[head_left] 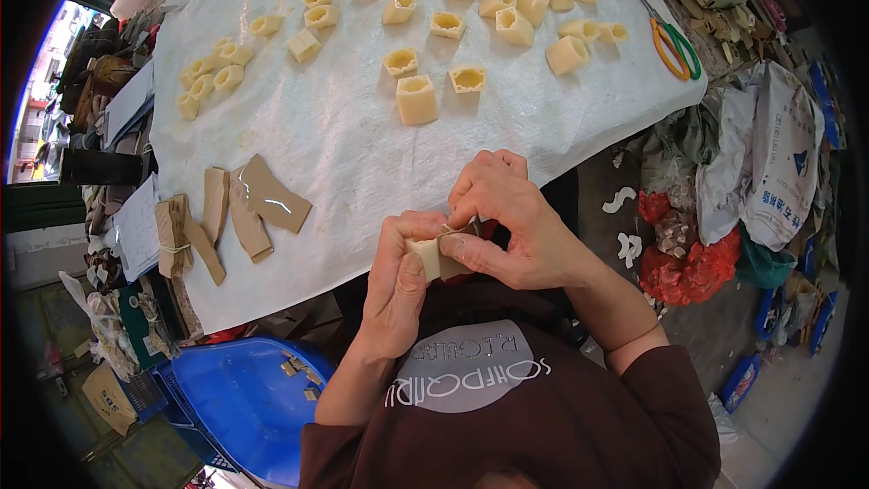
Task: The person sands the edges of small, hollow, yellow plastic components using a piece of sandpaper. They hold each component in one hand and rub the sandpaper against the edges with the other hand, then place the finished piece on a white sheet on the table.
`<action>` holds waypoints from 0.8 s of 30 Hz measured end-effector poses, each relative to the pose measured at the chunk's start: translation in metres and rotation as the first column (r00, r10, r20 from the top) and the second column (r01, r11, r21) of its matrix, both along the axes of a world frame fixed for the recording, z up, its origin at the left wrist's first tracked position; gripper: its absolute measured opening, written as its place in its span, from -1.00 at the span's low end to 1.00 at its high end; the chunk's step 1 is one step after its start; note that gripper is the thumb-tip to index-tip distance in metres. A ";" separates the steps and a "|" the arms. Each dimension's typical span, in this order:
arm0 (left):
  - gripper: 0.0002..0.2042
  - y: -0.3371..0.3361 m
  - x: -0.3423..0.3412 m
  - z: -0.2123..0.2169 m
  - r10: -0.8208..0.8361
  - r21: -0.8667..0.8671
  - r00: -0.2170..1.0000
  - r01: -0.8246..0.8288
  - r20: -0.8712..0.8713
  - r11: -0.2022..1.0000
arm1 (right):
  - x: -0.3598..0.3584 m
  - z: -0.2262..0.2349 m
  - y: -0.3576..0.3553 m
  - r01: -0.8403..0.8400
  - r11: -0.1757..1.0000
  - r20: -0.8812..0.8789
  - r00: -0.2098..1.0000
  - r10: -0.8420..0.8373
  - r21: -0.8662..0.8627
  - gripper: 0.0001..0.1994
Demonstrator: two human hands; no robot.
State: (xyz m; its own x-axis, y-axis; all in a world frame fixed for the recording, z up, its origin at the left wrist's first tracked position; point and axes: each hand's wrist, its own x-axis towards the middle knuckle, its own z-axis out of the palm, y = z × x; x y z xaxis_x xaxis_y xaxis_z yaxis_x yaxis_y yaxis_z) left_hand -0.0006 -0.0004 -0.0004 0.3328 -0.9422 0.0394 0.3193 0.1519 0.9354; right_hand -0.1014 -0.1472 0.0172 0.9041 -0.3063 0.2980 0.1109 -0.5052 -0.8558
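Close to my body, at the table's near edge, my left hand is closed around a cream-coloured hollow block that looks like wax. Bent over the block's upper end, my right hand pinches a thin brown strip against it. The fingers cover much of the strip and block, so how the two meet is hard to see. Several similar cream hollow blocks stand and lie across the white sheet beyond my hands. To the left lie flat brown pieces and a tied brown bundle.
Orange-and-green-handled scissors lie at the sheet's right edge. A blue basin with small scraps sits below on the left. White sacks and red plastic bags crowd the floor at right. Clutter lines the left side.
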 end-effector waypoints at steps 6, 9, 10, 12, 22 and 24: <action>-0.64 -0.002 -0.002 0.000 0.017 0.020 0.998 -0.018 0.066 1.000 | -0.001 -0.002 0.000 -0.003 1.000 0.005 1.000 0.003 0.009 -0.87; -0.64 -0.003 -0.004 0.003 0.009 0.024 1.000 -0.009 -0.011 1.000 | -0.001 -0.001 0.000 -0.001 0.999 -0.001 1.000 0.001 0.039 -0.87; -0.64 -0.003 -0.005 0.004 0.008 0.027 0.999 -0.007 -0.032 1.000 | -0.001 -0.001 0.000 0.000 0.999 -0.002 1.000 0.000 0.041 -0.86; -0.63 -0.004 -0.006 0.005 0.006 0.034 0.997 -0.003 -0.074 0.999 | -0.001 -0.002 0.000 0.002 0.999 -0.003 1.000 -0.002 0.045 -0.86; -0.67 -0.003 -0.009 0.001 0.031 0.041 0.977 -0.023 -0.210 0.999 | -0.001 0.000 0.002 -0.022 0.999 -0.007 1.000 0.022 0.034 -0.82; -0.67 -0.005 -0.008 0.005 0.047 0.039 0.977 -0.040 -0.206 0.998 | -0.002 0.004 0.005 -0.029 0.999 -0.065 0.997 0.031 0.041 -0.78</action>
